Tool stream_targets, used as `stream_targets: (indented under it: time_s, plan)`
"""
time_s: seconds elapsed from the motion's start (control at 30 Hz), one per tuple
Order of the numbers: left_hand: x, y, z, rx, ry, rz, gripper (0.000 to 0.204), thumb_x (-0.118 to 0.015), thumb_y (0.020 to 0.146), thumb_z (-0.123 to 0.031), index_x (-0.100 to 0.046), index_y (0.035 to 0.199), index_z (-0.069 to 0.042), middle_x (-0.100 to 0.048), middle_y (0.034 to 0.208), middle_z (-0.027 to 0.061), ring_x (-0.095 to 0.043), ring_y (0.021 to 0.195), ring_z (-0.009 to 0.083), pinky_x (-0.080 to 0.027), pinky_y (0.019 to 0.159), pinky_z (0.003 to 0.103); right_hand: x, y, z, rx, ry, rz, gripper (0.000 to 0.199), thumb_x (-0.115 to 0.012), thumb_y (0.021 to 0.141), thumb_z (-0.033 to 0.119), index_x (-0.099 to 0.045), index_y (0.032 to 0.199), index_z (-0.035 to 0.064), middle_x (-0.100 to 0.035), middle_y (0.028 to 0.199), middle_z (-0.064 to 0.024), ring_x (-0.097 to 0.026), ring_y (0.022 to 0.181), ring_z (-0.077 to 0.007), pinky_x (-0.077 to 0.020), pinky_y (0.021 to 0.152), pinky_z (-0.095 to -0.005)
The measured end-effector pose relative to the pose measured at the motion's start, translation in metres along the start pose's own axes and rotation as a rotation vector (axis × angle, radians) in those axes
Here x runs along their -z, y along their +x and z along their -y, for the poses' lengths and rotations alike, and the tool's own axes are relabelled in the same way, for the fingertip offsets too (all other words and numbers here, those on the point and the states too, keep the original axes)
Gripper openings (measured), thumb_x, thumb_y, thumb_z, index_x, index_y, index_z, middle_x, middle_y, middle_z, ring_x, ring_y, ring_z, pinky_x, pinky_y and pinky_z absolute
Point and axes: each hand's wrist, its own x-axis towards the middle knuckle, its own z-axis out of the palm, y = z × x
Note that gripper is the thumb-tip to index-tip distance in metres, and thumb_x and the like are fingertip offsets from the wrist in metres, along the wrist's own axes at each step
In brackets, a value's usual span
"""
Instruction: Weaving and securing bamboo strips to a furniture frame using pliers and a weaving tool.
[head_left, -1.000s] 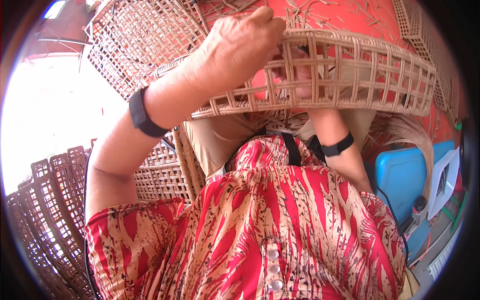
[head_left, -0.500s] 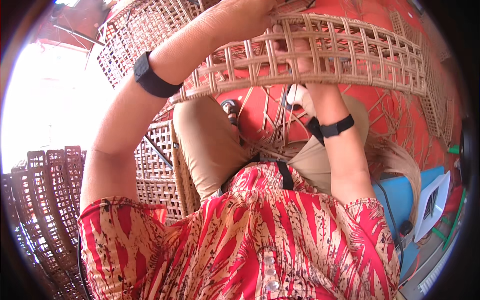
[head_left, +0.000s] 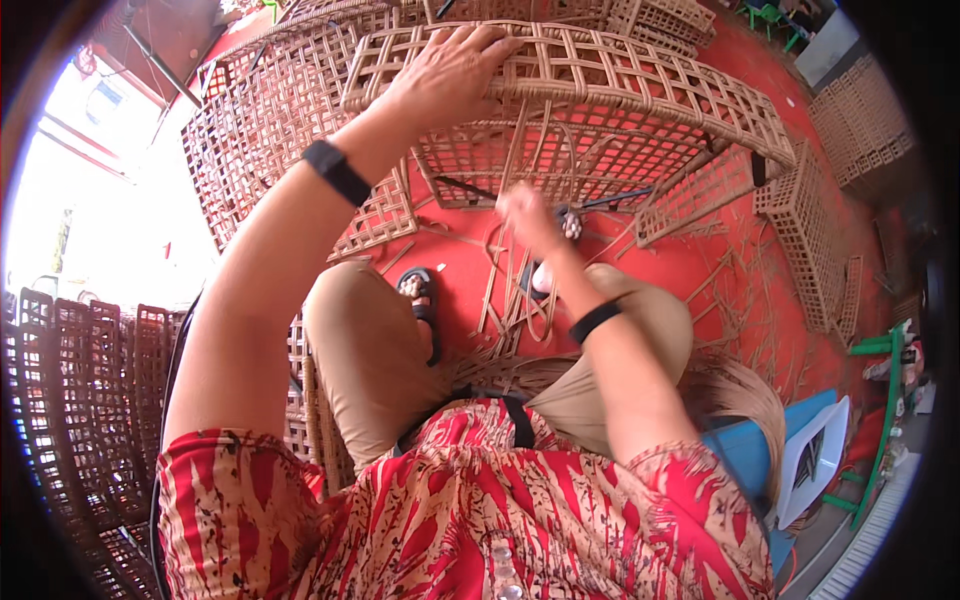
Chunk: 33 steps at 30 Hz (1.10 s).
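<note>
Red floor (head_left: 465,272) spreads beneath everything, littered with loose cane strips. Toward its far edge stands a woven cane piece (head_left: 610,70), its long axis running left to right and bowing slightly, the right end dipping nearer the person. Its open-grid side faces the knees. Toward the floor's left side leans a flat woven panel (head_left: 270,140); near the right edge, a narrow woven frame (head_left: 805,245). The left hand (head_left: 455,72) lies over the piece's upper left; whether its grip clamps, I cannot tell. Below the piece, the right hand (head_left: 528,212) is blurred, fingers curled, its grip unclear.
</note>
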Motion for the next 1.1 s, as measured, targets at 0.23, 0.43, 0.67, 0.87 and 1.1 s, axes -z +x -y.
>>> stream_targets:
  time_s: [0.23, 0.43, 0.67, 0.87, 1.1]
  plan:
    - [-0.004, -0.038, -0.007, 0.031, 0.054, -0.007, 0.078, -0.077, 0.074, -0.024, -0.045, 0.143, -0.007, -0.047, 0.143, 0.013, -0.042, 0.135, 0.0314, -0.033, 0.114, 0.043, -0.128, -0.157, -0.087, -0.494, -0.243, 0.542, 0.025, -0.071, 0.085, 0.025, -0.067, 0.079, 0.0012, -0.068, 0.069, -0.0104, -0.069, 0.069, -0.0212, -0.053, 0.061, -0.0372]
    - [0.004, -0.054, 0.002, 0.023, 0.057, -0.036, 0.077, -0.074, 0.076, -0.039, -0.048, 0.139, -0.004, -0.051, 0.139, 0.0154, -0.045, 0.131, 0.033, -0.034, 0.112, 0.042, -0.007, -0.081, 0.073, -0.011, -0.551, 0.446, 0.032, -0.077, 0.074, 0.033, -0.074, 0.088, 0.004, -0.07, 0.078, -0.0168, -0.067, 0.07, -0.0316, -0.053, 0.067, -0.0402]
    - [0.025, -0.057, -0.009, -0.014, -0.033, -0.185, 0.085, -0.069, 0.078, -0.058, -0.049, 0.137, -0.001, -0.055, 0.132, 0.0192, -0.05, 0.122, 0.0353, -0.038, 0.106, 0.043, 0.155, 0.012, 0.176, 0.684, -0.947, -0.675, 0.042, -0.061, 0.094, 0.04, -0.064, 0.118, 0.006, -0.062, 0.122, -0.0159, -0.055, 0.116, -0.0339, -0.0426, 0.1, -0.044]
    - [-0.002, -0.093, -0.064, -0.234, -0.076, -0.274, 0.038, -0.071, 0.086, -0.021, -0.058, 0.118, -0.004, -0.059, 0.107, 0.0142, -0.056, 0.101, 0.0351, -0.046, 0.087, 0.046, 0.182, 0.061, 0.158, 0.256, -1.12, -0.493, 0.062, -0.039, 0.097, 0.06, -0.054, 0.137, 0.0148, -0.054, 0.141, -0.0069, -0.046, 0.132, -0.0302, -0.0264, 0.111, -0.0513]
    - [-0.118, -0.007, -0.088, 0.573, -1.091, -0.428, 0.031, -0.056, 0.095, -0.025, -0.059, 0.116, -0.002, -0.065, 0.091, 0.0103, -0.064, 0.091, 0.0288, -0.051, 0.079, 0.041, 0.188, 0.057, 0.154, 0.101, -1.13, -0.47, 0.069, -0.029, 0.098, 0.065, -0.052, 0.141, 0.0164, -0.049, 0.147, -0.007, -0.042, 0.136, -0.0301, -0.021, 0.116, -0.0485]
